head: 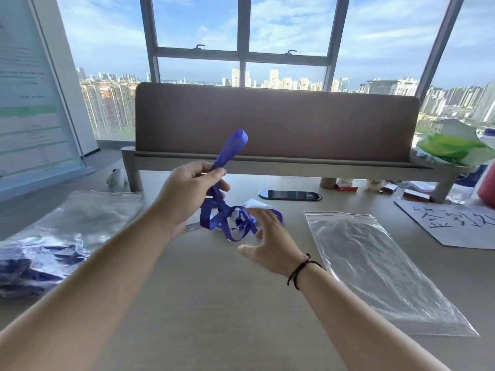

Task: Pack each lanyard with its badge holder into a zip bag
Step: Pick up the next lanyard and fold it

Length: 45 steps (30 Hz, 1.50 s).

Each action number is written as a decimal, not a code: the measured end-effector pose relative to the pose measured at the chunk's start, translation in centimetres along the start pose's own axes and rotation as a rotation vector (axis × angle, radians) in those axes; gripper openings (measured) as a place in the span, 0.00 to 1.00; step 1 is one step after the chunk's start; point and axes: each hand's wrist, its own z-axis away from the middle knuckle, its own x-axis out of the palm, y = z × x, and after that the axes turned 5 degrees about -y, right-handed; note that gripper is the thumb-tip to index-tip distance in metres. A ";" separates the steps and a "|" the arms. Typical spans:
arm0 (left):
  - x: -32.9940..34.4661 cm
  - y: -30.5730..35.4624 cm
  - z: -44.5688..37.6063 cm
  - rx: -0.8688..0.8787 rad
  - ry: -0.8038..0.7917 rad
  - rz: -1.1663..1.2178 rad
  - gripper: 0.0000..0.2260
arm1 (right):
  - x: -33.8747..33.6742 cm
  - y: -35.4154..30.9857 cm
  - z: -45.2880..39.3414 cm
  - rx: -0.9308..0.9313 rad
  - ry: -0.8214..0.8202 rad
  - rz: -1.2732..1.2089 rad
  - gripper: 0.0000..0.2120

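The left hand [187, 191] was closed around a blue lanyard [225, 210], raised above the desk [214, 303]; a folded loop stood up past the thumb and fingers while the rest hung in coils to the desk. The right hand [270, 242] was open, fingers spread, touching the right side of the coils beside the badge holder [254, 203]. An empty zip bag [375, 263] lay flat at the right, apart from both hands.

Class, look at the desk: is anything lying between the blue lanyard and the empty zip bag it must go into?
Nothing visible blocks it. The lanyard, pinched in the left hand, has bare desk between it and the empty zip bag; only the open right hand hovers there.
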 end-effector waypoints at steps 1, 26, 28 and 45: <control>0.1 0.6 0.4 0.007 -0.027 0.036 0.06 | 0.2 -1.2 0.7 -0.015 -0.090 -0.044 0.32; -9.5 -11.1 7.5 0.046 -0.183 -0.598 0.11 | 5.9 -8.8 -3.2 0.074 -0.666 -0.427 0.12; -10.2 -11.9 7.1 0.055 -0.105 -0.653 0.19 | 6.3 -8.5 -5.0 0.091 -0.417 -0.336 0.12; -9.3 -10.5 9.0 -0.136 -0.579 -1.316 0.62 | 7.4 -3.2 1.5 -0.137 -0.118 0.289 0.18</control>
